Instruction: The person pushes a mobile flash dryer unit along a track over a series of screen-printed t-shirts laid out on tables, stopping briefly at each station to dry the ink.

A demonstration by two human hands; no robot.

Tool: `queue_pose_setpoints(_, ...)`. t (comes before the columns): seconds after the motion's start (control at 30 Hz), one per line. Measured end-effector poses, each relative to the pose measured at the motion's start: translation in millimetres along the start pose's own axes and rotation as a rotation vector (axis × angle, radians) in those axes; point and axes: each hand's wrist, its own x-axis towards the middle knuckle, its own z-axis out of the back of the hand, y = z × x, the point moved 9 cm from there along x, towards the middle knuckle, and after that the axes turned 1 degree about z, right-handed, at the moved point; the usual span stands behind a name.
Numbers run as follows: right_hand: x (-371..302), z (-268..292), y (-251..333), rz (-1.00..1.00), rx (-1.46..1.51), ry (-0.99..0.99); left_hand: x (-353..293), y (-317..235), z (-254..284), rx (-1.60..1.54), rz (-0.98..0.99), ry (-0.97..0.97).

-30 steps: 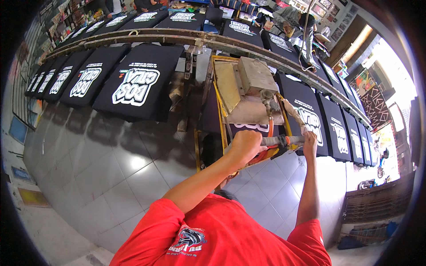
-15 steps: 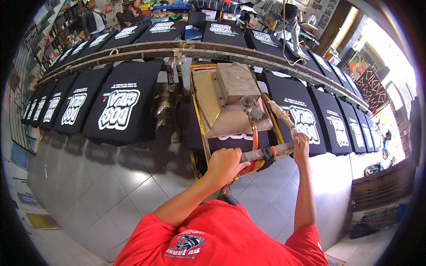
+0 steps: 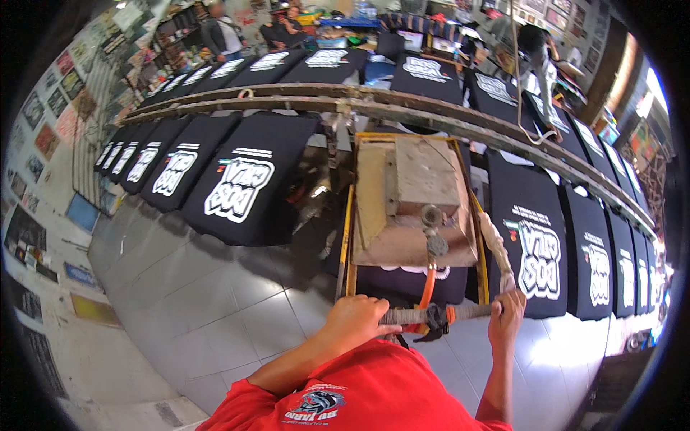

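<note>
Here, two hands (image 3: 357,320) (image 3: 509,312) around one wrapped bar (image 3: 407,317), one metal box (image 3: 427,176)

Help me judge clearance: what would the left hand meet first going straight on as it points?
Beyond the wrapped bar it grips, the left hand would probably meet the orange hose first; depth is unclear.

Glossy tiled floor (image 3: 187,258), picture-covered wall (image 3: 54,200), crowded shelves (image 3: 180,30), bright opening (image 3: 655,90) right.
</note>
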Motion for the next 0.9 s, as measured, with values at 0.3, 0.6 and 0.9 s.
queue_pose_setpoints(0.3,-16.0,-3.1,34.8,0.047,-0.021,0.052,-15.5,19.6,6.9,0.0,-0.008,0.081)
queue_pose_setpoints(0.6,-21.3,4.1,42.8,-0.066,-0.059,0.085,-19.9,12.9,12.5,-0.028,-0.115,0.003)
queue_pose_setpoints(0.9,-74.7,28.0,26.7,-0.188,-0.08,0.053,-32.9,-14.1,-0.7,-0.005,-0.178,0.003)
